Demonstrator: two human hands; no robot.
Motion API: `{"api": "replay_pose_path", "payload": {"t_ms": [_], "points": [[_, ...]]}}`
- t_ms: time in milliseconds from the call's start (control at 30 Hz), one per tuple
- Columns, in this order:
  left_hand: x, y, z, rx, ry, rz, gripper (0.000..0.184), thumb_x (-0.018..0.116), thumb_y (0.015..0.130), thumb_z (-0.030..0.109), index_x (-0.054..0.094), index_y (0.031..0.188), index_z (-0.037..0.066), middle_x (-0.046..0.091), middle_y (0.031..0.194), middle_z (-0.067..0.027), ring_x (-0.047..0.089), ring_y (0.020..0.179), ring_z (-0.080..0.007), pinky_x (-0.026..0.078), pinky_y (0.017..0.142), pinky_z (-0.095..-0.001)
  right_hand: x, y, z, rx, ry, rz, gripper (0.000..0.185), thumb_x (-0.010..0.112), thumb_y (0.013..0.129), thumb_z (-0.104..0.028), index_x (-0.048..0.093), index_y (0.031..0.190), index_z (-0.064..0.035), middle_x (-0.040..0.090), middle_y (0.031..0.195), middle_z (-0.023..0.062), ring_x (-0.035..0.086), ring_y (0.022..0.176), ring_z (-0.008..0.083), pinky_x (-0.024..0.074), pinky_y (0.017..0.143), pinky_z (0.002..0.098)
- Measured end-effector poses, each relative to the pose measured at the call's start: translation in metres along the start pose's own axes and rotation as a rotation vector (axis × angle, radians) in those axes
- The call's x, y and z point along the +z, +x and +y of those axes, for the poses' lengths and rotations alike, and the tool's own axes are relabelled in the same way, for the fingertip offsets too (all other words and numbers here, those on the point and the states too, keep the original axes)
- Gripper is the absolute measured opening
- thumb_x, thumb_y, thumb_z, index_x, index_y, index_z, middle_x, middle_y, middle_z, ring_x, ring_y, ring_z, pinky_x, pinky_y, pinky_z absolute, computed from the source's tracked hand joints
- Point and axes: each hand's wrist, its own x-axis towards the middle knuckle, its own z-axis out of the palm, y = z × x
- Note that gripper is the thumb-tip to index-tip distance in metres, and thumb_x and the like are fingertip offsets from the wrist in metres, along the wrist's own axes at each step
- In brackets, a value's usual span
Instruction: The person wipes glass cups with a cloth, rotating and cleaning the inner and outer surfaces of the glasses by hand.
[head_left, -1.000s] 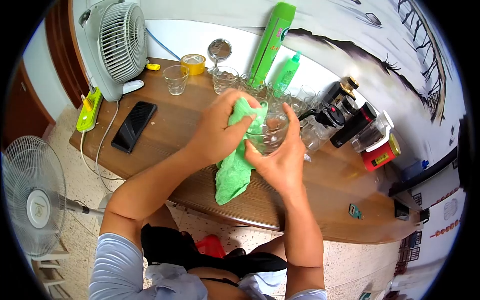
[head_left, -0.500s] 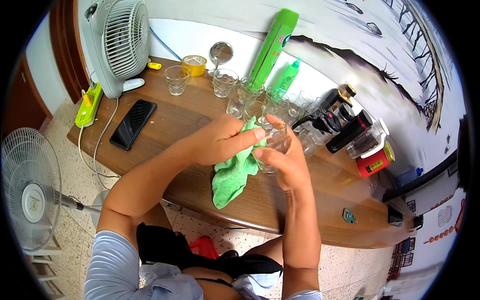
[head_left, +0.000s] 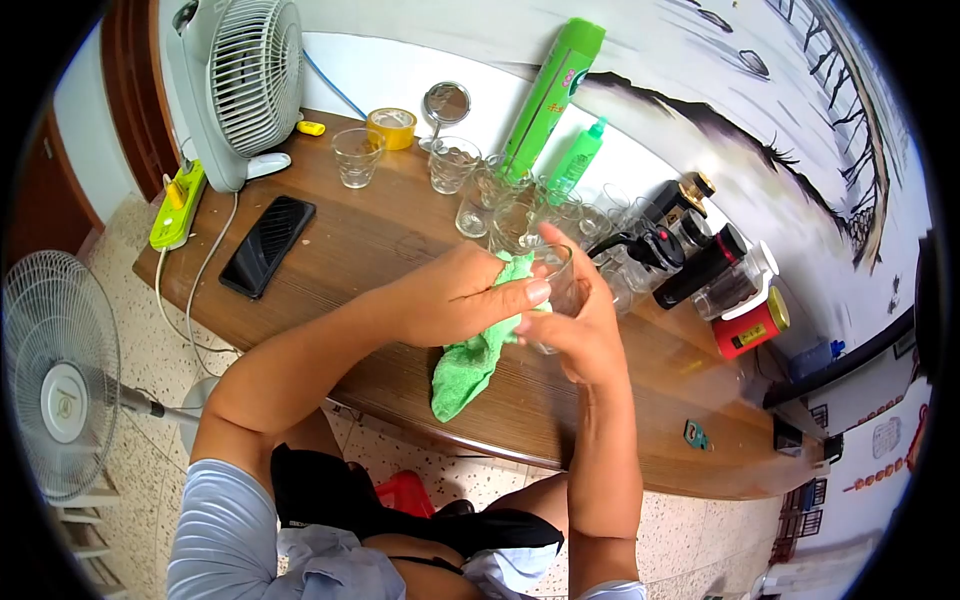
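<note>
My left hand (head_left: 455, 297) is closed on a green cloth (head_left: 468, 372), whose loose end hangs down over the tabletop. The cloth's upper part is pressed against a clear drinking glass (head_left: 563, 270). Wrapped round that glass from the right is my right hand (head_left: 585, 325), thumb toward the cloth. The glass is tilted and held above the wooden table (head_left: 400, 365); its lower part is partly covered by my fingers. Just beyond my hands stand several clear glasses (head_left: 475, 210) in a cluster.
A black phone (head_left: 267, 246), a desk fan (head_left: 250, 85) and a green power strip (head_left: 178, 207) are on the left. Yellow tape (head_left: 391, 129), a round mirror (head_left: 446, 103) and green bottles (head_left: 577, 160) stand at the back. On the right are a black-handled pot (head_left: 655, 247) and a red tin (head_left: 750, 325).
Both hands have shifted slightly right with the cloth and the glass. My left thumb is further over the glass, and the cloth has moved with it.
</note>
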Motion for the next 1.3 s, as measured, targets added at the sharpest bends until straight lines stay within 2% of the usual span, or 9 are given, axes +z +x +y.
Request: {"api": "replay_pose_path", "payload": {"t_ms": [200,367,467,600,800,933,1033,1167,1300], "points": [[-0.011,-0.002,0.010,-0.119,-0.141,-0.112,0.045,0.057,0.112,0.039,0.076,0.101,0.000,0.073,0.082,-0.0023,0.065,0.076,-0.0076,0.053,0.070,-0.0286,-0.005,-0.001,-0.010,0.332,0.558,-0.082,0.085,0.083,0.082,-0.010,0.043,0.156,0.0030,0.066,0.120,0.0154,0.072,0.092,0.0242,0.0572,0.051,0.0322],[-0.006,0.002,-0.009,-0.144,-0.070,-0.091,0.044,0.061,0.110,0.042,0.076,0.100,0.002,0.067,0.072,-0.0007,0.058,0.067,-0.0086,0.048,0.062,-0.0319,0.007,-0.003,-0.006,-0.359,-0.731,0.054,0.099,0.090,0.072,-0.007,0.045,0.161,-0.0098,0.061,0.141,0.0205,0.069,0.112,0.0333,0.0590,0.092,0.0405],[-0.003,0.003,-0.017,-0.160,-0.075,-0.087,0.040,0.063,0.110,0.039,0.077,0.103,0.002,0.068,0.075,0.0000,0.058,0.070,-0.0073,0.049,0.064,-0.0312,0.012,-0.002,-0.003,-0.503,-1.121,0.105,0.102,0.090,0.068,-0.006,0.048,0.160,-0.0127,0.057,0.145,0.0211,0.068,0.113,0.0368,0.0591,0.092,0.0410],[0.003,0.004,-0.017,-0.154,-0.171,-0.045,0.030,0.066,0.109,0.030,0.076,0.116,0.002,0.075,0.098,0.0003,0.066,0.088,-0.0069,0.055,0.079,-0.0269,0.011,-0.003,-0.010,-0.365,-0.939,0.146,0.101,0.090,0.069,-0.005,0.048,0.160,-0.0127,0.057,0.143,0.0200,0.067,0.115,0.0364,0.0589,0.093,0.0420],[0.000,0.004,-0.003,-0.136,-0.381,0.036,0.029,0.062,0.111,0.023,0.073,0.124,0.000,0.075,0.103,-0.0027,0.068,0.092,-0.0071,0.056,0.082,-0.0259,-0.012,-0.003,-0.015,0.157,0.275,-0.017,0.086,0.088,0.090,-0.029,0.044,0.157,0.0007,0.064,0.126,0.0156,0.072,0.095,0.0255,0.0607,0.064,0.0344],[0.004,0.008,-0.011,0.016,-0.228,0.101,0.031,0.058,0.113,0.025,0.071,0.126,0.000,0.075,0.105,-0.0043,0.069,0.094,-0.0088,0.057,0.083,-0.0267,-0.020,-0.001,-0.014,0.287,0.461,-0.013,0.069,0.072,0.104,-0.039,0.046,0.153,0.0031,0.066,0.124,0.0164,0.072,0.078,0.0220,0.0560,0.052,0.0299],[-0.001,0.007,-0.007,-0.122,-0.284,0.042,0.036,0.055,0.114,0.030,0.070,0.127,-0.001,0.076,0.110,-0.0060,0.069,0.101,-0.0103,0.058,0.089,-0.0290,-0.017,0.002,-0.006,0.237,0.362,0.060,0.063,0.073,0.104,-0.029,0.048,0.153,0.0016,0.064,0.131,0.0165,0.073,0.087,0.0227,0.0601,0.065,0.0295],[-0.002,0.010,-0.014,-0.210,-0.489,0.109,0.041,0.053,0.114,0.035,0.069,0.125,-0.001,0.075,0.114,-0.0093,0.071,0.104,-0.0148,0.059,0.092,-0.0317,-0.001,0.004,0.012,-0.330,-0.358,0.190,0.065,0.085,0.092,-0.012,0.057,0.150,-0.0039,0.061,0.142,0.0159,0.062,0.130,0.0278,0.0505,0.109,0.0379],[-0.001,0.010,-0.009,-0.145,-0.621,0.136,0.039,0.055,0.114,0.035,0.068,0.124,-0.001,0.075,0.112,-0.0113,0.073,0.100,-0.0179,0.060,0.089,-0.0327,-0.004,0.009,0.008,-0.618,-0.733,0.162,0.074,0.089,0.089,-0.019,0.053,0.153,-0.0042,0.059,0.146,0.0194,0.058,0.135,0.0271,0.0540,0.106,0.0401]]}}
